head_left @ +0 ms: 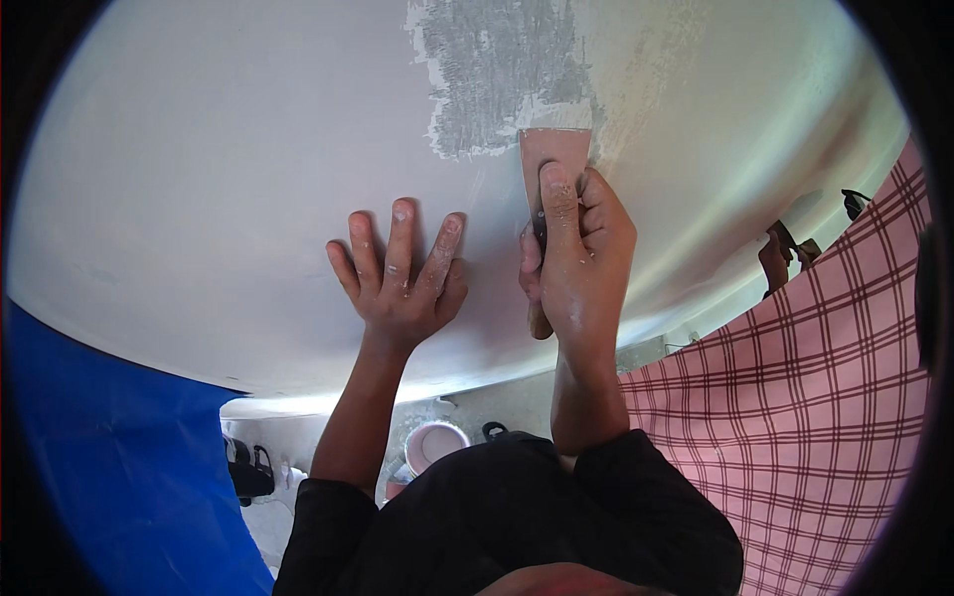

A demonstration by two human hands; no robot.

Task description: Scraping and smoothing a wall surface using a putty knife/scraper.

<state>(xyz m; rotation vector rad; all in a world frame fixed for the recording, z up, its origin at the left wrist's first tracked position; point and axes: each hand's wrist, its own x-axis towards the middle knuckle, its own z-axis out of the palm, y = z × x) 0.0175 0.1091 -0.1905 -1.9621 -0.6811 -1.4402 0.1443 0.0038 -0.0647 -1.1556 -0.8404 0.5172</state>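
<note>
My right hand [586,253] is wrapped round the handle of a putty knife [556,147], the thumb laid along its flat blade. The blade's straight edge meets the pale wall [248,179] at the lower right of a rough grey patch [507,74], where the surface coat is off and ragged white edges show. To the left of the knife, my left hand [402,273] lies flat on the wall with its fingers spread and holds nothing. White dust and specks cover the fingers of both hands.
A blue sheet [109,447] hangs at the lower left, and a pink checked cloth [795,397] at the right. Below me on the floor stands a pink-rimmed bucket [437,444]. Dark objects [250,472] lie beside the blue sheet. A person's hand [775,260] shows at the far right.
</note>
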